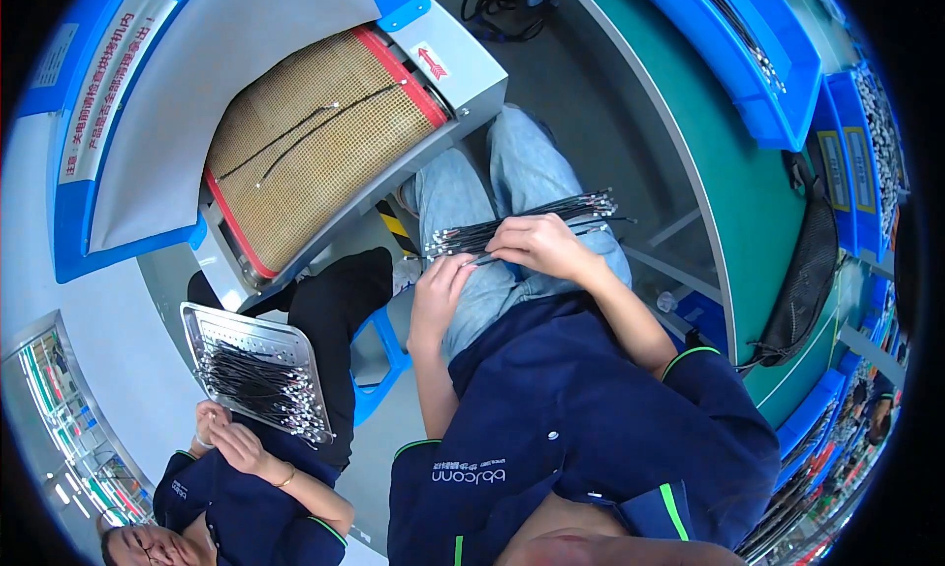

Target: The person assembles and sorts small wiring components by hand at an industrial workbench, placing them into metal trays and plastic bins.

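A bundle of thin black cables (551,212) with small metal ends lies across my lap, on light blue jeans. My right hand (536,243) lies on top of the bundle near its middle, fingers curled over it and gripping it. My left hand (438,285) sits just below the bundle's left end, with its fingertips pinching the lowest cables there. The metal tips (443,239) fan out just above that hand. Both navy-sleeved forearms come up from the lower edge.
A tan mesh conveyor belt (305,143) carrying two black cables slopes out of a grey and blue machine at the upper left. Another person at the lower left holds a metal tray (221,322) of cables. A green bench (728,153), blue bins (758,54) and a hanging black bag (807,271) are on the right.
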`<control>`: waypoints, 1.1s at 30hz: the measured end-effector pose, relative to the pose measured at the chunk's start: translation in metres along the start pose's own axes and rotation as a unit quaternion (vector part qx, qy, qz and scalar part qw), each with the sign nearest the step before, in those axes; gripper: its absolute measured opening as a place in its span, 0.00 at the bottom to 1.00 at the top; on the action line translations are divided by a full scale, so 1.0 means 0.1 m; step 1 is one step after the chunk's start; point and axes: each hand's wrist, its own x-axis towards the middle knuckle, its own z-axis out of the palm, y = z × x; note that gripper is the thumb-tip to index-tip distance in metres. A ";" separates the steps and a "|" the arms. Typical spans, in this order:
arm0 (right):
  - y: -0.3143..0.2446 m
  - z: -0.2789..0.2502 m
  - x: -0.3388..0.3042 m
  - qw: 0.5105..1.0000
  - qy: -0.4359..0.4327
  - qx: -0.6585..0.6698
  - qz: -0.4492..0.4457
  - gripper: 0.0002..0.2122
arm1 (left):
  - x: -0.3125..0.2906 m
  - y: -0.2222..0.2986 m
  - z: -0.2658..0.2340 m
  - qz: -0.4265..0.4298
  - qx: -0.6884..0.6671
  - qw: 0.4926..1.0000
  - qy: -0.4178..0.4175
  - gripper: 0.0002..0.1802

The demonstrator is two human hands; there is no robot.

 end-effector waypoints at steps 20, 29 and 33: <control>0.04 0.06 -0.01 0.999 -0.006 0.014 -0.033 0.06 | 0.09 -0.02 0.11 0.163 0.095 0.976 0.109 0.08; 0.07 0.09 0.00 0.999 -0.008 0.013 -0.028 0.06 | 0.10 -0.03 0.11 0.180 0.068 0.977 0.096 0.08; 0.05 0.11 0.00 0.999 -0.009 0.044 -0.007 0.06 | 0.12 -0.05 0.11 0.174 0.073 0.977 0.099 0.08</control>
